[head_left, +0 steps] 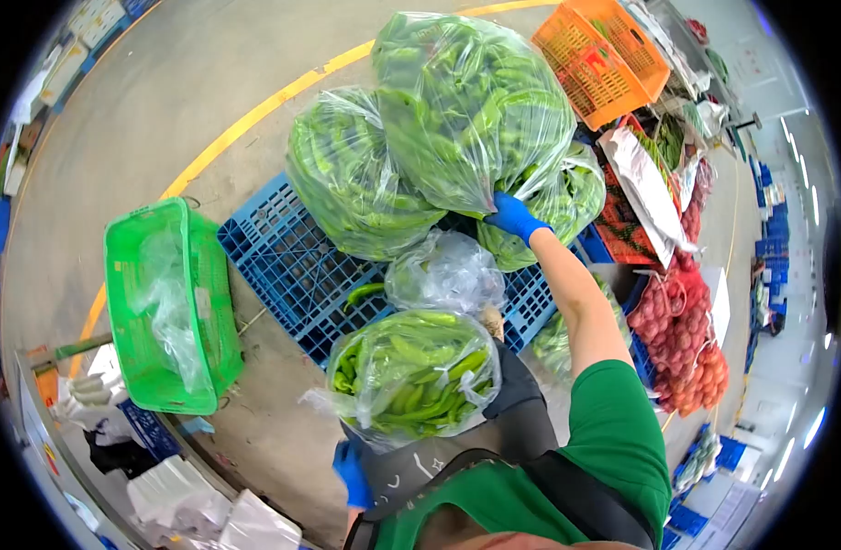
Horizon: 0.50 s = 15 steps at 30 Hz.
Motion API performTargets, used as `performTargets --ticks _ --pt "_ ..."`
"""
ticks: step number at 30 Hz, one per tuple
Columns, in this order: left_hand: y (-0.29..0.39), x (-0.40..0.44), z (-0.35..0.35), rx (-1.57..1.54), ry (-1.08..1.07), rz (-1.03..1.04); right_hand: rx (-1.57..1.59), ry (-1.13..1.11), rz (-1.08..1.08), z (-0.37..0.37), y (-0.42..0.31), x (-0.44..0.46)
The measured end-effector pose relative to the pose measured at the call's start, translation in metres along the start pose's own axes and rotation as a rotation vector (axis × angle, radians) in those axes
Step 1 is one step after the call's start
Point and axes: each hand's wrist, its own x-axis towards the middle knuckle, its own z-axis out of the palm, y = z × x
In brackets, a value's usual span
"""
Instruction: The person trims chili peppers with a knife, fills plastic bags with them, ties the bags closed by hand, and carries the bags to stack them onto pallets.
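Observation:
My right hand point(515, 218), in a blue glove, is closed on the gathered plastic at the lower edge of a large clear bag of long green peppers point(475, 101). That bag leans over two more bags of green peppers point(352, 179) on a blue plastic pallet point(274, 247). A smaller bag of green peppers point(416, 376) is close in front of my body. My left hand point(352, 472), also gloved, is low beside my dark apron point(420, 467); its fingers are mostly hidden. One loose green pepper point(364, 293) lies on the pallet, near crumpled clear plastic point(448, 273).
A green crate point(122, 302) with clear plastic inside stands left of the pallet. An orange crate point(595, 78) is at the upper right. Net sacks of onions point(673, 312) are on the right. White packages point(177, 490) lie at the lower left.

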Motion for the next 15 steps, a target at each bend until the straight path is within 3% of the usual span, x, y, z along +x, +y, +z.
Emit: performTargets --ticks 1,3,7,10,13,14,15 --pt "-0.001 0.008 0.028 0.044 -0.104 0.058 0.086 -0.073 0.09 -0.008 -0.003 -0.004" --pt "0.0 0.007 0.081 -0.068 -0.308 -0.033 -0.157 -0.16 0.033 -0.002 -0.013 0.005" --pt "0.002 0.0 0.147 -0.141 -0.534 -0.129 0.06 -0.004 0.176 -0.071 -0.074 -0.028" --pt "0.016 0.021 0.189 -0.32 -0.71 -0.263 0.11 0.139 0.111 -0.153 -0.12 -0.044" --pt "0.064 0.013 0.225 -0.51 -0.786 -0.482 0.306 0.017 0.196 -0.237 -0.125 -0.08" --pt "0.059 0.017 0.235 -0.605 -0.797 -0.579 0.407 -0.093 0.354 -0.282 -0.163 -0.117" --pt "0.059 0.015 0.24 -0.694 -0.801 -0.678 0.357 -0.163 0.268 -0.283 -0.152 -0.14"
